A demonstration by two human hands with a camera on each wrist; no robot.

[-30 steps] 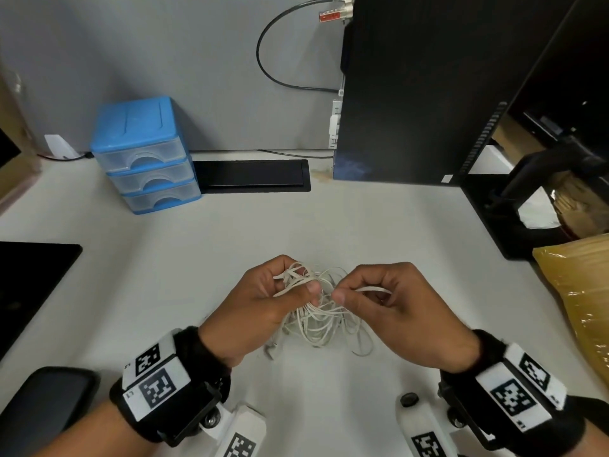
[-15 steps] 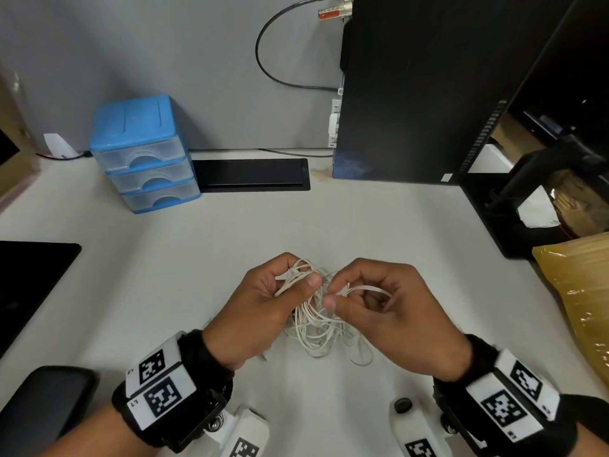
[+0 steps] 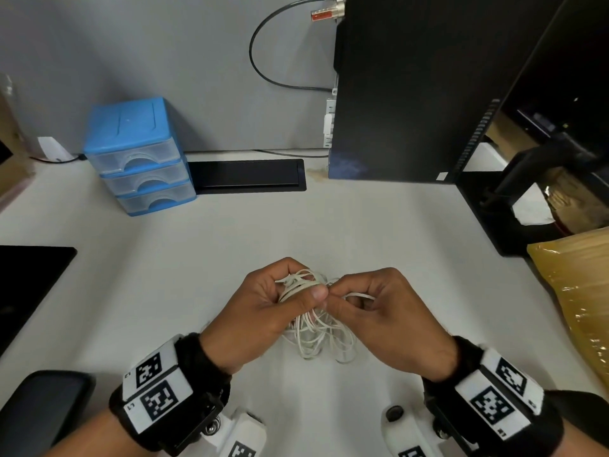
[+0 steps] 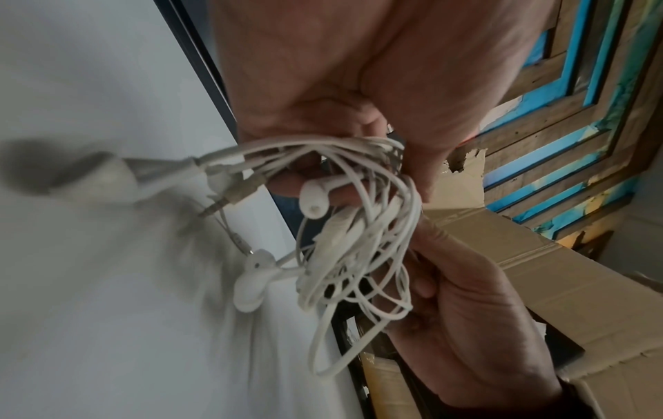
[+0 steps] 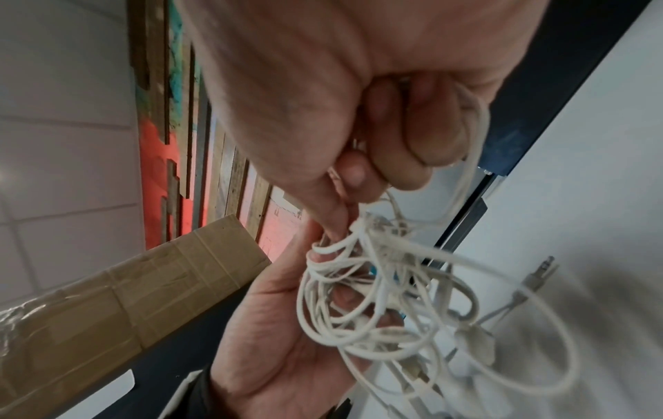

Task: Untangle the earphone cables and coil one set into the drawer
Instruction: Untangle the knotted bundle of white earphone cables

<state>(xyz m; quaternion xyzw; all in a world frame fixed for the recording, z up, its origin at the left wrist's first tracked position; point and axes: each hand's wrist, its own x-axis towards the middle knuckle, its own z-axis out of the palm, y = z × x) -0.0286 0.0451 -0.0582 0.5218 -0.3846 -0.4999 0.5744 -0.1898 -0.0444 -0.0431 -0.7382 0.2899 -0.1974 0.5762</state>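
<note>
A tangled bundle of white earphone cables point(image 3: 316, 334) hangs between my two hands just above the white desk point(image 3: 230, 258). My left hand point(image 3: 280, 301) grips the upper part of the tangle, thumb pressed over the strands. My right hand point(image 3: 356, 301) pinches a strand beside it, another loop running under its curled fingers. Loose loops dangle down toward the desk. In the left wrist view, earbuds point(image 4: 314, 198) and a jack plug point(image 4: 215, 208) stick out of the bundle point(image 4: 358, 241). The right wrist view shows the knot point(image 5: 377, 283) below my fingers. The blue drawer unit point(image 3: 138, 156) stands far left, drawers closed.
A black computer tower point(image 3: 412, 87) stands at the back right, a black flat tray point(image 3: 247, 174) beside the drawers. A dark pad point(image 3: 29, 285) lies at the left edge, a yellow-brown padded bag point(image 3: 580, 291) at the right, a dark object point(image 3: 43, 407) at the near left.
Both hands have drawn closer together and lifted slightly with the tangle; the right hand's pinch has moved up against the left thumb. The cables stay knotted.
</note>
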